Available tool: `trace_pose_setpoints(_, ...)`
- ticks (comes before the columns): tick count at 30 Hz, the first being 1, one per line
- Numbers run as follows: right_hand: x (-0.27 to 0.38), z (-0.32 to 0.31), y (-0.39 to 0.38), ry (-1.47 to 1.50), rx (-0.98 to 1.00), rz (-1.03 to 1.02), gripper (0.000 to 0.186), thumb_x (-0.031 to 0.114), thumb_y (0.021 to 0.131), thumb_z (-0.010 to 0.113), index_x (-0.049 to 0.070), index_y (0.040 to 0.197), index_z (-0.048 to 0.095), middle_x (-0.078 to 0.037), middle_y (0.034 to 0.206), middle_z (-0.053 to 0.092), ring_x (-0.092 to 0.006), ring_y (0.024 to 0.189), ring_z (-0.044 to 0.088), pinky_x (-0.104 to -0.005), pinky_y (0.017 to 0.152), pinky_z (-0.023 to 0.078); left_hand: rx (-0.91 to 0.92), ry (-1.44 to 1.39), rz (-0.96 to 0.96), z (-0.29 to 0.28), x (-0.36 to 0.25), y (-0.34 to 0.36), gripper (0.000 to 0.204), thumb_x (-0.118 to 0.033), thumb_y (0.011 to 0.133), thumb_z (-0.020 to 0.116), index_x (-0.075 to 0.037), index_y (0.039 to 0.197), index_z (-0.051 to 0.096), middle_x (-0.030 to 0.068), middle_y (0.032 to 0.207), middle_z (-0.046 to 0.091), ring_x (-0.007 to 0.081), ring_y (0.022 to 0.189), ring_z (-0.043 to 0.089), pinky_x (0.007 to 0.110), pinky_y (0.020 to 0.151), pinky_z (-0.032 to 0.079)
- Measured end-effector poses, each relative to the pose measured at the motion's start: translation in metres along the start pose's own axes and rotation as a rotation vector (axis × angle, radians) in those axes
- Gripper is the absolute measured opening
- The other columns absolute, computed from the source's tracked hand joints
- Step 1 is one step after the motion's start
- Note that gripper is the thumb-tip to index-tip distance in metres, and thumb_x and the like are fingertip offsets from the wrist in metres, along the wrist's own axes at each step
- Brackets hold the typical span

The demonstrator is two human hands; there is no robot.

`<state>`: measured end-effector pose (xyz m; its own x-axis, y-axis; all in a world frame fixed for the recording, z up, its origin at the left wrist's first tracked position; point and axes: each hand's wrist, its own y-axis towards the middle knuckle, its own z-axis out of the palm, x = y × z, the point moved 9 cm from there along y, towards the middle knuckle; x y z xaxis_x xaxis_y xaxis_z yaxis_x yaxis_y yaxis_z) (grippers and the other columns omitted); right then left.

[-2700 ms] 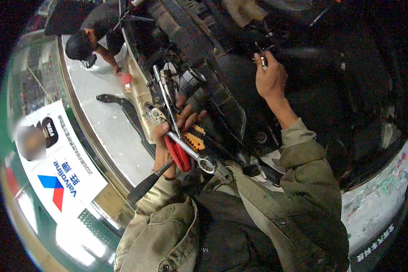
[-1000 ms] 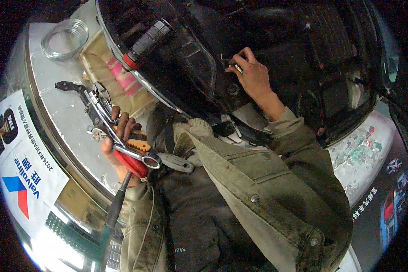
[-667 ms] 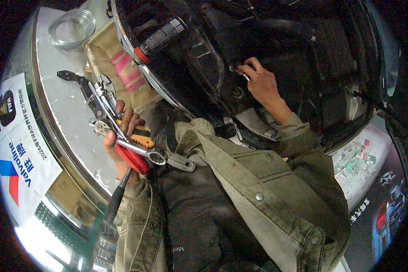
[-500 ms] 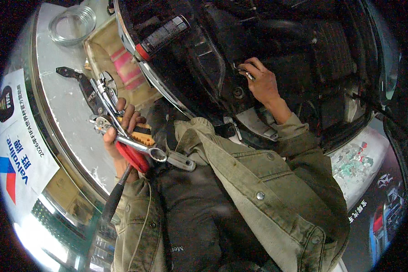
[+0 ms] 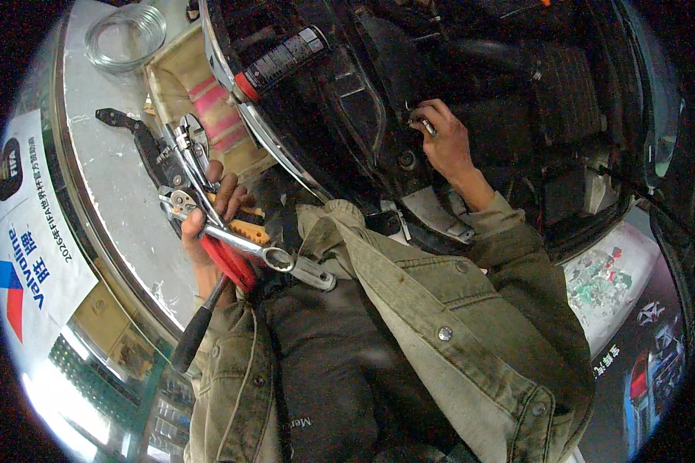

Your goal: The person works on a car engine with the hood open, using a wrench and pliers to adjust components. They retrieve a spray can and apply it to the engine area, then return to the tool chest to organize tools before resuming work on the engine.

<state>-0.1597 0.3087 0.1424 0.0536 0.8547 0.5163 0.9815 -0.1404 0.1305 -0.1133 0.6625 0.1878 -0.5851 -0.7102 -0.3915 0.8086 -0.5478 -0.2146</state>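
My left hand (image 5: 197, 235) is closed round a bundle of tools at the left of my lap. Among them are a shiny ring spanner (image 5: 278, 258), red-handled pliers (image 5: 228, 261), a wooden-handled brush (image 5: 247, 231) and a tool with a black grip (image 5: 193, 339). A long dark plier-like tool (image 5: 143, 143) reaches beyond the fingers over the grey surface; whether the hand grips it I cannot tell. Over the dark engine bay (image 5: 471, 85), my right hand (image 5: 449, 147) pinches a small metal piece (image 5: 427, 126), its kind partly hidden by the fingers.
A black spray can with a red cap (image 5: 282, 63) lies on the bay's near-left edge. Beside it are a yellowish tray (image 5: 170, 81) with pink stripes and a coil of clear hose (image 5: 123, 37) on the grey surface (image 5: 104, 181). A dark cable (image 5: 633, 181) crosses the right side.
The bundle in my left hand has tilted a little, its spanner end shifting slightly right. My right hand stays over the bay with small finger movement. The whole view has shifted slightly.
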Motion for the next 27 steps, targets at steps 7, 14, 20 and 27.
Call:
trace_pose_setpoints(7,-0.016,0.017,-0.003,0.043,-0.008,0.153,0.021,-0.007,0.083,0.062,0.002,0.101,0.062,-0.017,0.102,0.067,-0.0401,0.098,0.065,-0.0447,0.075,0.052,0.010,0.012,-0.026,-0.005,0.003,0.002,0.063,-0.030,0.076,0.077,-0.004,0.123,0.045,-0.0006,0.079,0.042,0.0109,0.072,0.041,0.027,0.084,0.042)
trace_pose_setpoints(14,-0.008,0.031,0.000,-0.134,0.115,0.042,0.038,-0.004,0.080,0.059,0.001,0.118,0.055,-0.019,0.116,0.063,-0.0404,0.107,0.062,-0.0473,0.086,0.052,-0.058,0.022,-0.024,-0.009,0.001,-0.002,0.061,-0.028,0.073,0.076,-0.003,0.121,0.045,0.0008,0.078,0.043,0.0120,0.072,0.043,0.027,0.086,0.044)
trace_pose_setpoints(20,0.004,0.025,0.002,-0.120,0.024,-0.075,0.016,-0.001,0.089,0.063,0.003,0.100,0.052,-0.018,0.097,0.061,-0.0417,0.092,0.060,-0.0473,0.072,0.048,-0.084,0.019,-0.027,-0.006,-0.004,0.000,0.060,-0.028,0.071,0.078,-0.007,0.115,0.043,0.0004,0.077,0.043,0.0131,0.072,0.045,0.029,0.086,0.044)
trace_pose_setpoints(27,0.003,0.029,0.003,-0.105,0.011,-0.122,0.016,-0.002,0.087,0.064,0.002,0.098,0.052,-0.018,0.096,0.060,-0.0427,0.091,0.059,-0.0481,0.071,0.047,-0.078,0.016,-0.043,-0.011,-0.004,0.001,0.061,-0.032,0.071,0.077,-0.008,0.116,0.045,0.0003,0.078,0.043,0.0130,0.073,0.045,0.029,0.086,0.042)
